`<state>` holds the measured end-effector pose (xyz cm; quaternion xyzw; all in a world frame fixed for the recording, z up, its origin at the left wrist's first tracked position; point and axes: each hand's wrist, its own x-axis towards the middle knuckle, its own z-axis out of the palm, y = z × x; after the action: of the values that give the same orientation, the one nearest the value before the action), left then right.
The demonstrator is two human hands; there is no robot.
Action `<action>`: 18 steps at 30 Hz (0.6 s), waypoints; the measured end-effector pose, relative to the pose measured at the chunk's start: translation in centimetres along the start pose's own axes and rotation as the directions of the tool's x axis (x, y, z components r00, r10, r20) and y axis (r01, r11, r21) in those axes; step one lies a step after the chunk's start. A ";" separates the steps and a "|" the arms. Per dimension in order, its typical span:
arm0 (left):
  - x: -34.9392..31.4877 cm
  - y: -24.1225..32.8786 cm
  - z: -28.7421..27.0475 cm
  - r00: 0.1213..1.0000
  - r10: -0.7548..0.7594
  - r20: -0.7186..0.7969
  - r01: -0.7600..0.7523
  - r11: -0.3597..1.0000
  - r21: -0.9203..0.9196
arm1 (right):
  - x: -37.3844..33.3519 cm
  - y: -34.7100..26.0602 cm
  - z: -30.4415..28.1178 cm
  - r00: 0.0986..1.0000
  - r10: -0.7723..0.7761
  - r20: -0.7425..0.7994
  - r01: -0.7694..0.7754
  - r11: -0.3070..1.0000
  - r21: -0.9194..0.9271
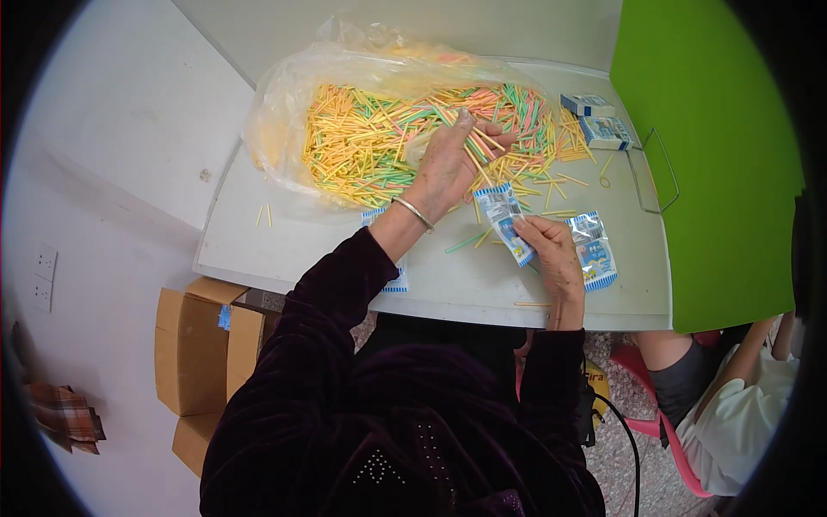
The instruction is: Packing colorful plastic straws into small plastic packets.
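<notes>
- Your left hand (448, 164) lies spread on the heap of coloured sticks (388, 138) spilling from the clear bag (284, 112) at the table's (284, 250) far edge — light, thin, probably slippery; pinch a few near mid-length.
- Your right hand (551, 254) pinches a small printed packet (504, 220) near the front edge — limp film, so grip its rim.

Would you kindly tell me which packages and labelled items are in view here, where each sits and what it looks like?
Small sachet: pinched in the right hand, flat, blue and white.
Second sachet: on the table right of that hand, clear with blue print.
Flat packet: partly under the left forearm, blue and white.
Two small boxes: far right of the table, blue and white.
Big clear bag: holding coloured sticks, left hand reaching in.
Cardboard cartons: on the floor, brown.
</notes>
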<state>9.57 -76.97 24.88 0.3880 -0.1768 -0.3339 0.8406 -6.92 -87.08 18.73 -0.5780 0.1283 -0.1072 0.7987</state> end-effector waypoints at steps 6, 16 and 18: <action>-1.7 -0.6 0.9 0.996 -0.004 0.087 -0.015 0.975 0.220 | -0.2 -0.2 0.4 1.000 -0.008 -0.020 0.009 0.999 0.052; -3.3 -0.9 1.3 0.985 0.079 0.152 -0.135 0.906 0.401 | -0.4 -0.3 0.7 0.993 -0.100 -0.059 0.102 0.994 0.041; -3.5 -0.9 0.9 0.984 0.042 0.173 -0.113 0.900 0.421 | -0.4 -0.2 0.6 0.994 -0.094 -0.061 0.096 0.995 0.036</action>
<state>6.14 -75.44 24.65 0.5279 -0.3279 -0.2830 0.7305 -7.07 -86.48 19.12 -0.5644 0.1220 -0.1643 0.7997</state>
